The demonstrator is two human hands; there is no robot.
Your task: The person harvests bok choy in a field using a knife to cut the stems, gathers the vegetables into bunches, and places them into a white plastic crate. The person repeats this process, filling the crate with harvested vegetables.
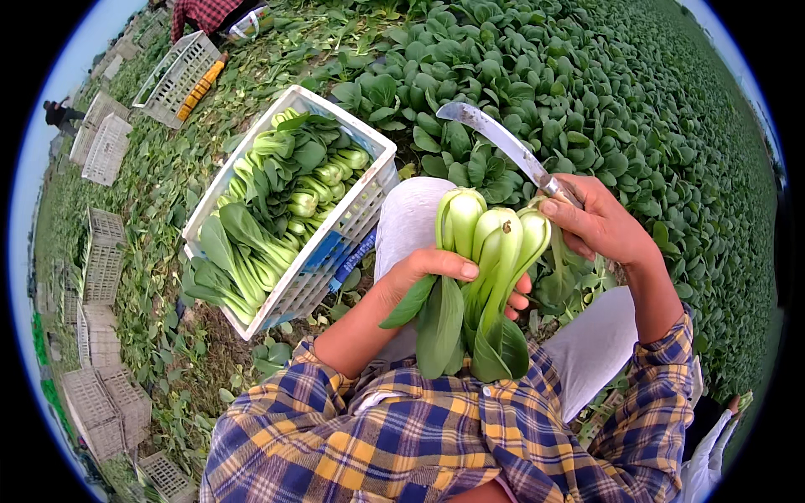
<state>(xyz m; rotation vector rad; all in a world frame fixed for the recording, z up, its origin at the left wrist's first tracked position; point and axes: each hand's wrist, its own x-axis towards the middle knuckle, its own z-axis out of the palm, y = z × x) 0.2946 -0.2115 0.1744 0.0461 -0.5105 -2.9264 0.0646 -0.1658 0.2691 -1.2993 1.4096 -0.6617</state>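
Observation:
My left hand [428, 270] is closed around three heads of bok choy [495, 247], their pale bases up and dark leaves hanging towards my lap. In my right hand [605, 220] is a sickle [500, 141], gripped by its handle, the curved blade reaching up and to the left. The thumb of that hand touches the base of the rightmost head or lies right beside it. A small brown spot marks the middle head. To the left of my knee stands a white plastic crate [369, 204], filled with more bok choy [272, 197].
Growing bok choy [620, 101] covers the ground ahead and to the right. Leaf scraps litter the soil at left. Crates [183, 80] and stacked crates [102, 260] stand along the left side. Other people [201, 17] are at the far left and top, with pale-clothed legs [708, 461] at lower right.

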